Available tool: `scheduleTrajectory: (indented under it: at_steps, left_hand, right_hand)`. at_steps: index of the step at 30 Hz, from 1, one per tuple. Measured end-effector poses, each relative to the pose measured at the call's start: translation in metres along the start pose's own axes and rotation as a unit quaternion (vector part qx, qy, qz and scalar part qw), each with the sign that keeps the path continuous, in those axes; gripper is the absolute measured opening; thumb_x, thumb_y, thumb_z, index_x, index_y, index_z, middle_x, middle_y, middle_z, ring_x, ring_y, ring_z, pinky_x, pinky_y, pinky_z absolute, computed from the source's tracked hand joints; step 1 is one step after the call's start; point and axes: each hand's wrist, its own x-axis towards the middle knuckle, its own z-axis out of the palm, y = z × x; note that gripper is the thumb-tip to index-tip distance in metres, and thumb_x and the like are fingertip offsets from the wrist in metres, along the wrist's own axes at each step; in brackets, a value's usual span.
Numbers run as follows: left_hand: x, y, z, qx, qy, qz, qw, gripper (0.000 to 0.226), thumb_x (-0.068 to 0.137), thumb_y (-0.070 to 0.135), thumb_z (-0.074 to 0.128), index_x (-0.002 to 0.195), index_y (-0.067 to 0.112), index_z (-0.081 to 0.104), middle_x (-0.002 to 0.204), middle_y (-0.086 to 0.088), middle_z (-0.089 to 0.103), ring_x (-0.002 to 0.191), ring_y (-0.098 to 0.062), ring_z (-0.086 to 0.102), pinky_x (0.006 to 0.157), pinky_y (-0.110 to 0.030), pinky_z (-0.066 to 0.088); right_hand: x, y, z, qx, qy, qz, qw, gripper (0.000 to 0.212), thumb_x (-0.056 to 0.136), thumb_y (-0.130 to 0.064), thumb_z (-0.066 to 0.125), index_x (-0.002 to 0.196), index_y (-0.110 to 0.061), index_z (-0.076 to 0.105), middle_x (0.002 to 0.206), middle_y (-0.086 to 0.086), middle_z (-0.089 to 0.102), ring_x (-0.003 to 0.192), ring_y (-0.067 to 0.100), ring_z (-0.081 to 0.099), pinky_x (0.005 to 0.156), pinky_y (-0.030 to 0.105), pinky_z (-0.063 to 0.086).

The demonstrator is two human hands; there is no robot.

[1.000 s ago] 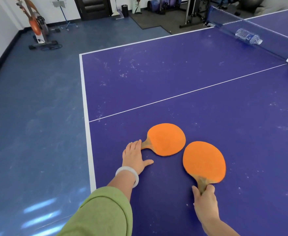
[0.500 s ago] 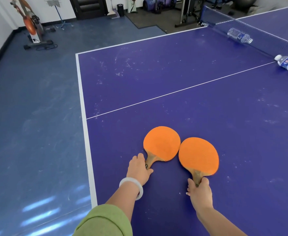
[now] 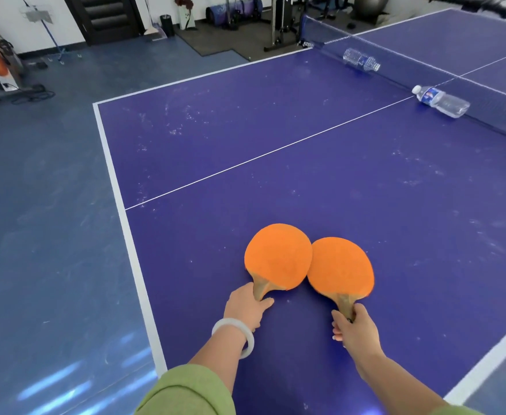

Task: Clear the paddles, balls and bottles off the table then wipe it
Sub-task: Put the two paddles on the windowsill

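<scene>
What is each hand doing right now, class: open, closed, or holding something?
The left hand is closed, gripping the left paddle by its handle.
The right hand is closed, gripping the right paddle by its handle.

Paddles: two, at 6 o'clock: left paddle (image 3: 278, 257), right paddle (image 3: 340, 266). Bottles: two, at 1 o'clock: near bottle (image 3: 443, 100), far bottle (image 3: 361, 62). Table (image 3: 275, 130): one. Net (image 3: 395, 64): one. Bracelet (image 3: 249, 344): one.

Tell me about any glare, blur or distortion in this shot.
Head view: the wide lens bows the table edges; bright glare streaks the floor lower left; a dark smear blurs the top right corner; the two paddles are sharp.
</scene>
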Motion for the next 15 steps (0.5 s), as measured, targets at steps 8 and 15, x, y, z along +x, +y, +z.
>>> scheduleTrajectory:
  at_steps: [8, 15]
  left_hand:
    - [-0.041, 0.024, 0.026, 0.031, 0.046, 0.064, 0.996, 0.027, 0.088, 0.044, 0.060, 0.082, 0.018, 0.055, 0.077, 0.001, 0.062, 0.060, -0.012, 0.051, 0.057, -0.029, 0.043]
    - [-0.092, 0.078, 0.086, 0.065, 0.057, 0.115, 0.990, 0.027, 0.093, 0.042, 0.056, 0.079, 0.019, 0.056, 0.071, 0.003, 0.061, 0.060, -0.012, 0.052, 0.055, -0.027, 0.044]
  right_hand:
    - [-0.021, 0.022, -0.042, 0.032, 0.025, -0.004, 0.999, 0.012, 0.095, -0.012, 0.057, 0.093, -0.002, 0.050, 0.084, 0.016, 0.063, 0.063, 0.021, 0.054, 0.051, 0.024, 0.043]
    - [-0.034, 0.061, -0.134, 0.083, 0.075, -0.004, 0.994, 0.014, 0.093, -0.013, 0.059, 0.096, -0.001, 0.051, 0.078, 0.014, 0.059, 0.063, 0.019, 0.053, 0.054, 0.028, 0.048]
